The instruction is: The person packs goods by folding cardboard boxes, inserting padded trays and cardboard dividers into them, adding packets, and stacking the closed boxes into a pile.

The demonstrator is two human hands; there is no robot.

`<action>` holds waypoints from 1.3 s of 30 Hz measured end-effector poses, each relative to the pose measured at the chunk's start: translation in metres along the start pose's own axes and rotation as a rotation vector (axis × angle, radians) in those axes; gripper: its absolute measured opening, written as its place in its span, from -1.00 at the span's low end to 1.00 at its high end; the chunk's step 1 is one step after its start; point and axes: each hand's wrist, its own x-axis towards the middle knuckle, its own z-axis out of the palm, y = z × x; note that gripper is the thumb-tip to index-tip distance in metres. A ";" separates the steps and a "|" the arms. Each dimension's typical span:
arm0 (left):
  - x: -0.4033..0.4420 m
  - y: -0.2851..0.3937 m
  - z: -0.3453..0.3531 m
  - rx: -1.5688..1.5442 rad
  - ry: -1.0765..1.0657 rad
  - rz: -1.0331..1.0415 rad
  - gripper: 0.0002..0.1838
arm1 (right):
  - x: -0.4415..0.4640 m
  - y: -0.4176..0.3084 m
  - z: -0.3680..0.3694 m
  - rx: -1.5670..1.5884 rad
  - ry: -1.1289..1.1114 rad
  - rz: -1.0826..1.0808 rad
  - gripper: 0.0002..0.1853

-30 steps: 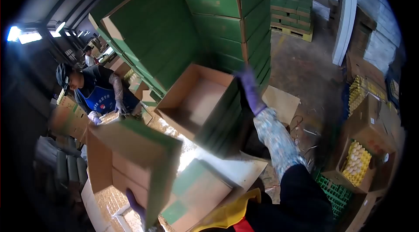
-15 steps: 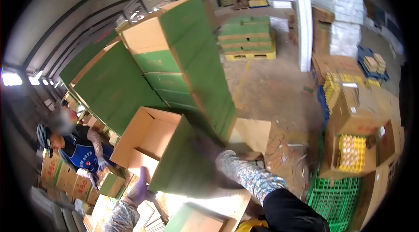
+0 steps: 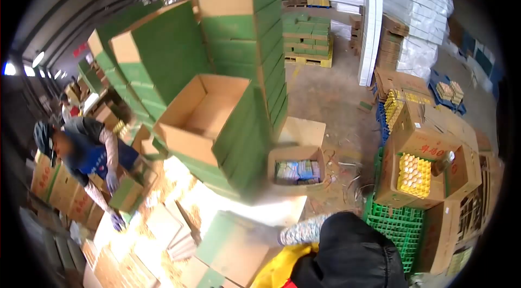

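Observation:
An open-topped green and brown cardboard box (image 3: pixel 209 106) sits on a stack of green boxes (image 3: pixel 239 163) at the far side of the table. My right hand (image 3: pixel 266 234) is low at the front, smeared by motion, beside another green and brown cardboard box (image 3: pixel 230 244) close to my body. Whether it touches that box, and how its fingers are set, I cannot make out. My left hand is out of view. Flat cardboard pieces (image 3: pixel 175 231) lie on the brightly lit table (image 3: pixel 203 201) left of the near box.
A co-worker in a blue apron (image 3: pixel 95 155) handles a small green box (image 3: pixel 127 193) at the left. Tall green box stacks (image 3: pixel 247 44) stand behind. To the right are an open carton with packets (image 3: pixel 297 171), a green plastic crate (image 3: pixel 395 228) and an egg tray (image 3: pixel 414 175) in a carton.
Both hands have left the open box, which now stands on the stack. My right arm has drawn back toward my body, and my left hand has gone out of view.

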 end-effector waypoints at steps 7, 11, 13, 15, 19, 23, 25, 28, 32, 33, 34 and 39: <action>-0.009 -0.087 -0.121 -0.275 0.374 0.088 -0.63 | 0.199 0.084 -0.250 -0.001 0.001 -0.094 -0.37; 0.021 -0.072 -0.159 -0.221 0.461 -0.020 -0.68 | 0.230 0.085 -0.242 0.540 0.049 -0.186 -0.57; 0.024 -0.081 -0.170 -0.196 0.525 -0.101 -0.66 | 0.232 0.091 -0.252 0.707 0.125 -0.175 -0.87; 0.009 -0.080 -0.192 -0.388 0.193 -0.332 -0.58 | 0.221 0.092 -0.284 0.814 0.192 -0.219 -0.79; 0.018 -0.038 -0.175 -0.432 0.007 -0.135 -0.46 | 0.227 0.072 -0.234 1.034 -0.209 -0.531 -0.95; 0.019 -0.003 -0.147 -0.817 -0.247 0.281 -0.16 | 0.218 0.032 -0.227 0.722 -0.150 -0.173 -0.71; -0.004 -0.023 -0.133 -0.698 -0.143 0.565 -0.11 | 0.221 0.065 -0.260 0.639 -0.293 -0.120 -0.72; 0.006 -0.009 -0.144 -0.191 0.187 0.084 -0.12 | 0.217 0.098 -0.229 0.578 -0.668 -0.104 -0.63; 0.058 -0.004 -0.100 -0.112 0.697 0.044 -0.13 | 0.261 0.095 -0.236 0.811 0.040 0.078 -0.37; 0.048 -0.006 -0.107 -0.112 0.778 0.020 -0.10 | 0.264 0.090 -0.241 0.670 0.100 -0.037 -0.28; 0.037 -0.015 -0.106 -0.050 0.845 0.069 -0.21 | 0.248 0.081 -0.291 0.396 -0.334 -0.040 -0.13; 0.030 -0.048 -0.038 -0.952 0.587 0.177 -0.67 | 0.150 0.067 -0.242 0.946 -0.490 -0.191 -0.01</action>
